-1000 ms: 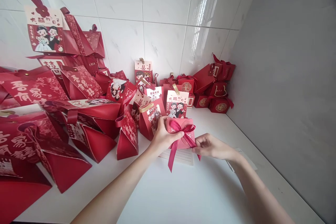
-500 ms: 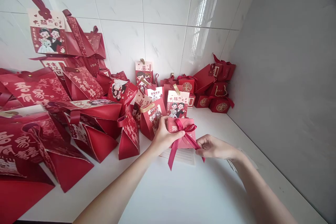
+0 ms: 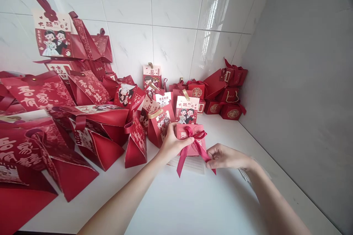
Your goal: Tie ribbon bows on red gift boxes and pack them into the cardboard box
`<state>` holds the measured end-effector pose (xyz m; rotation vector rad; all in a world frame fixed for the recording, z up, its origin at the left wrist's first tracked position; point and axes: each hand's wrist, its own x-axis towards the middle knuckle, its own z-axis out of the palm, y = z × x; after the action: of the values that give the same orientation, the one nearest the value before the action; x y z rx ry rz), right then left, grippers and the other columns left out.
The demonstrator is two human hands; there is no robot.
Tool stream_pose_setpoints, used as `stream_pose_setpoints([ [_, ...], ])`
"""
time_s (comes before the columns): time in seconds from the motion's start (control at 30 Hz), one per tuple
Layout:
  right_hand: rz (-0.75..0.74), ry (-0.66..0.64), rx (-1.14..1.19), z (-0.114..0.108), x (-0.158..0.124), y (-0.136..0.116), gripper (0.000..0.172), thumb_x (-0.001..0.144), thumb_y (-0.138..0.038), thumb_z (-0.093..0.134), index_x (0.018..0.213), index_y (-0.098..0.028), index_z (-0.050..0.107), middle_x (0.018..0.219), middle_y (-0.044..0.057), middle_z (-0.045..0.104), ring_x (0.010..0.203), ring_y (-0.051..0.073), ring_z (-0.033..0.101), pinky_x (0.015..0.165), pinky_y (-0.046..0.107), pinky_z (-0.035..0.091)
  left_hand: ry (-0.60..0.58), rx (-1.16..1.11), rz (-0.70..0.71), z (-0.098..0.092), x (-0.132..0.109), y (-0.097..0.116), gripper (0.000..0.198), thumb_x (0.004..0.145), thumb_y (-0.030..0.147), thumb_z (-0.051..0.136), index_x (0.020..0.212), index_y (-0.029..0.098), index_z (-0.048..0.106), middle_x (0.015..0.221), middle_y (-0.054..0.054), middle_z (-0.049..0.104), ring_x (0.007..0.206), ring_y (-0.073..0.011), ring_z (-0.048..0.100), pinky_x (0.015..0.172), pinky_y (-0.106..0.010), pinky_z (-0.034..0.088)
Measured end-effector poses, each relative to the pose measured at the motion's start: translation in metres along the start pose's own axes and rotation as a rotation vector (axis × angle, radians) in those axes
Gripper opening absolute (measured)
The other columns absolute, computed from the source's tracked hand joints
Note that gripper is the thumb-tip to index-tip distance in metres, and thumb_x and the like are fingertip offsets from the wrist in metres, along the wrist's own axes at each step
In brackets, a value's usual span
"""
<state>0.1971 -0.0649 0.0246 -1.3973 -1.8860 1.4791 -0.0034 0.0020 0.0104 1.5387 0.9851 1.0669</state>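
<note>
A small pink-red gift box (image 3: 197, 130) stands on the white counter (image 3: 193, 202) in front of me, tied with a dark pink ribbon (image 3: 193, 143) in a bow. My left hand (image 3: 173, 142) grips the box's left side, thumb pressed near the bow's knot. My right hand (image 3: 224, 157) pinches the right tail of the ribbon close to the counter. The ribbon's left tail hangs down over a lined sheet of paper (image 3: 190, 164) lying under the box.
Several red wedding gift bags and boxes (image 3: 91, 117) are piled at the left and along the tiled back wall (image 3: 171, 25). More small red boxes (image 3: 228, 95) are stacked in the back right corner. A grey wall (image 3: 303, 80) closes the right side.
My right hand has drawn the right ribbon tail slightly outward and down. My left hand keeps its hold on the box.
</note>
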Motion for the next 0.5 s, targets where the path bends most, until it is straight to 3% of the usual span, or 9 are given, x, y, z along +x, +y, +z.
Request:
stream_pose_setpoints([
  [0.07, -0.064, 0.148, 0.019, -0.001, 0.002, 0.000, 0.043, 0.068, -0.053, 0.065, 0.055, -0.017, 0.044, 0.054, -0.004, 0.039, 0.053, 0.009, 0.035, 0.052, 0.024, 0.026, 0.017, -0.005, -0.005, 0.000, 0.000, 0.000, 0.053, 0.061, 0.031, 0.075, 0.103, 0.021, 0.043, 0.103, -0.005, 0.060, 0.100, -0.0238, 0.057, 0.087, -0.037, 0.043],
  [0.13, -0.119, 0.402, 0.048, 0.001, 0.006, -0.002, 0.055, 0.069, -0.069, 0.056, 0.054, -0.018, 0.043, 0.053, -0.003, 0.037, 0.053, 0.010, 0.034, 0.052, 0.024, 0.026, 0.005, -0.012, -0.012, 0.000, -0.001, -0.001, 0.055, 0.061, 0.031, 0.076, 0.104, 0.021, 0.043, 0.107, -0.006, 0.059, 0.104, -0.0245, 0.056, 0.089, -0.037, 0.042],
  [0.23, -0.106, 0.683, 0.114, 0.010, 0.011, -0.008, 0.065, 0.070, -0.080, 0.041, 0.050, -0.018, 0.045, 0.048, -0.004, 0.029, 0.049, 0.010, 0.031, 0.052, 0.026, 0.026, -0.051, -0.022, -0.019, 0.002, -0.004, -0.001, 0.062, 0.062, 0.032, 0.076, 0.111, 0.022, 0.039, 0.113, -0.008, 0.058, 0.106, -0.0243, 0.056, 0.090, -0.037, 0.043],
  [0.33, -0.093, 0.794, 0.141, 0.024, 0.016, -0.014, 0.070, 0.072, -0.080, 0.037, 0.045, -0.017, 0.050, 0.045, -0.005, 0.020, 0.045, 0.009, 0.021, 0.049, 0.026, 0.022, -0.059, 0.007, -0.023, 0.003, -0.007, 0.000, 0.067, 0.063, 0.033, 0.075, 0.116, 0.023, 0.037, 0.114, -0.008, 0.058, 0.108, -0.0250, 0.056, 0.090, -0.039, 0.043],
  [0.5, -0.075, 0.910, 0.119, 0.039, 0.020, -0.022, 0.067, 0.070, -0.076, 0.045, 0.042, -0.015, 0.053, 0.043, -0.003, 0.027, 0.043, 0.008, 0.024, 0.048, 0.027, 0.021, -0.044, 0.073, -0.008, 0.003, -0.010, 0.003, 0.068, 0.062, 0.035, 0.075, 0.118, 0.025, 0.037, 0.109, -0.005, 0.059, 0.106, -0.0250, 0.056, 0.087, -0.037, 0.046],
])
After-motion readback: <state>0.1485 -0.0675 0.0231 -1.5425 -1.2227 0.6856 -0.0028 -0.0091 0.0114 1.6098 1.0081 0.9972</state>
